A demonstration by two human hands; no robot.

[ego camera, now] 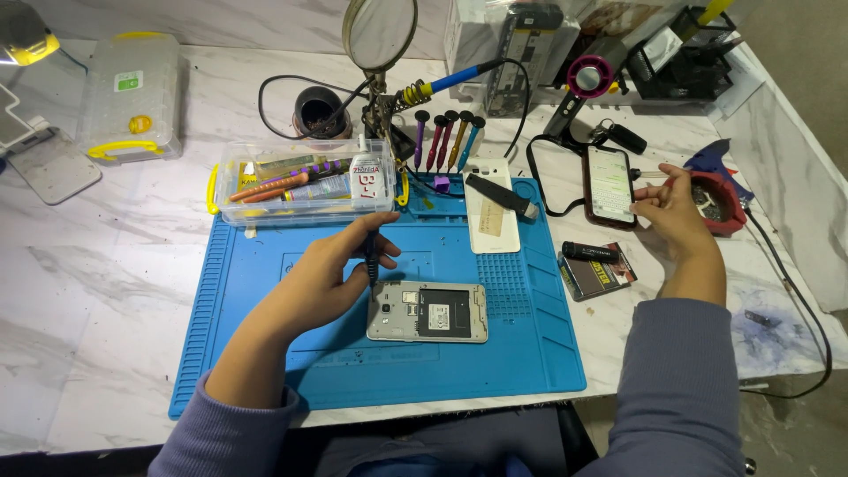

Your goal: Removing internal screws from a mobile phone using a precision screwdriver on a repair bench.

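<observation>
On the blue mat [265,353], opened phone [427,312] lies long axis 3-to-9 o'clock, just at 4 o'clock of left hand [320,281] gripping a dark screwdriver [371,254] upright, tip near its corner; right hand [673,212], well apart, pinches a thin tool [651,175].

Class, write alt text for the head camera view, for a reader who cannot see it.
A person's left hand holds a dark screwdriver upright at the corner of an opened phone lying on a blue work mat. The right hand reaches beside a second phone with a lit screen, near a red dish.
</observation>
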